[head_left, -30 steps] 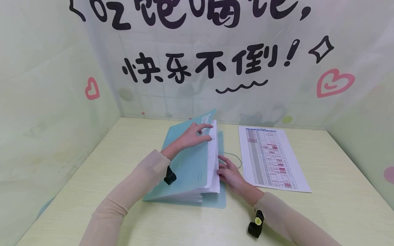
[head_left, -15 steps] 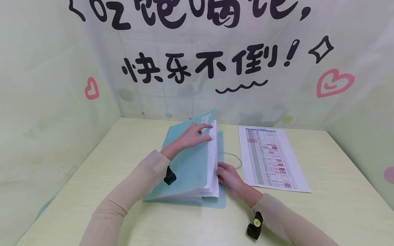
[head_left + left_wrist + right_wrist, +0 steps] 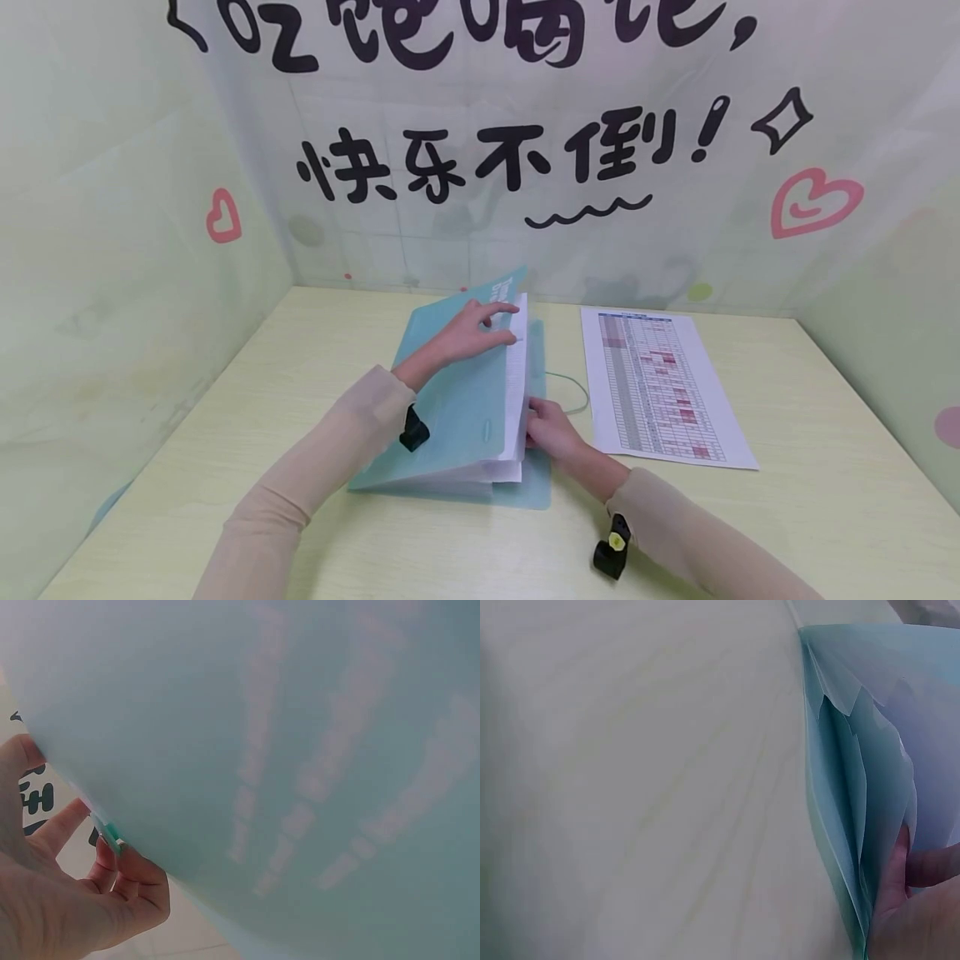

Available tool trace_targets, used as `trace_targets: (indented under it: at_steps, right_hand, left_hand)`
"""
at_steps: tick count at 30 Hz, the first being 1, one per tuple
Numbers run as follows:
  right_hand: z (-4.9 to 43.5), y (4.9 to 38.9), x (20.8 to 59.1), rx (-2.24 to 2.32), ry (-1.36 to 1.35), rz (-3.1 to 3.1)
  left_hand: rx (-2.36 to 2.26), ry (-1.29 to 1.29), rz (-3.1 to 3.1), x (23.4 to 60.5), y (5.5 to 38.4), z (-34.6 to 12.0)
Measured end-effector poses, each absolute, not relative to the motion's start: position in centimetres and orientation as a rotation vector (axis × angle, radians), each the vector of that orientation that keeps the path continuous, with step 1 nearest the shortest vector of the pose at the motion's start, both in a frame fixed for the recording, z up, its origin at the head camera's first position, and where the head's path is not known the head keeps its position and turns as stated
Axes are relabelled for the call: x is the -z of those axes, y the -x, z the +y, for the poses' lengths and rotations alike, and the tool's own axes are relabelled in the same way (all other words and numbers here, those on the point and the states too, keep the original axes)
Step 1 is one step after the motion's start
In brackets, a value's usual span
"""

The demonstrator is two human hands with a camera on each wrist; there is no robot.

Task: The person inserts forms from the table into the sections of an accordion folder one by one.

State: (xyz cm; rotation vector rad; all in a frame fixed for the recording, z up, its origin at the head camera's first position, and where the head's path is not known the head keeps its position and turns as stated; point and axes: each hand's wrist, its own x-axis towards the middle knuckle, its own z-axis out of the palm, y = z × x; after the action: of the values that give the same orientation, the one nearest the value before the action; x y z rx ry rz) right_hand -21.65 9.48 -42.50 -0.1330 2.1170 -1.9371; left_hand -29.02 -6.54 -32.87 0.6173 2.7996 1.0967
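Note:
A light blue document folder (image 3: 450, 425) lies on the table, its front cover raised at a slant. My left hand (image 3: 468, 329) holds the cover's free edge; in the left wrist view, thumb and fingers pinch it near a small green piece (image 3: 112, 834). White paper (image 3: 514, 425) sticks out from under the cover along the right side. My right hand (image 3: 557, 432) holds that paper by its right edge, its fingertips hidden behind the sheets. In the right wrist view, thumb and finger sit at the edge of the folder's blue pocket pages (image 3: 881, 765).
A printed sheet (image 3: 667, 392) with a table and red cells lies on the table (image 3: 390, 550) to the right. A thin green elastic loop (image 3: 573, 382) curves out of the folder toward it. A printed cloth wall (image 3: 435, 242) stands behind the table.
My right hand has moved slightly down and left, its fingers now further behind the paper. The paper's lower corner has shifted down, then left. My left hand and the cover stay put.

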Motion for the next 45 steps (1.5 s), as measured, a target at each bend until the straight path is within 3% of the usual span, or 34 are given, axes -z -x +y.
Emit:
trace_targets:
  at_steps: [14,25,31,45]
  right_hand:
    - [10.7,21.7,42.2,1.871,0.052,2.159]
    - [12.8,21.2,41.5,1.839,0.148,2.121]
    - [15.8,22.6,40.9,1.893,0.166,2.183]
    - [25.4,25.9,40.1,1.696,-0.082,2.521]
  left_hand:
    - [-1.102,-0.623,2.802,32.7,28.9,-6.7]
    - [-1.078,-0.588,2.820,32.8,28.9,-6.5]
    - [-1.071,-0.587,2.816,32.8,29.1,-6.4]
    - [-1.090,-0.607,2.802,32.9,29.2,-6.5]
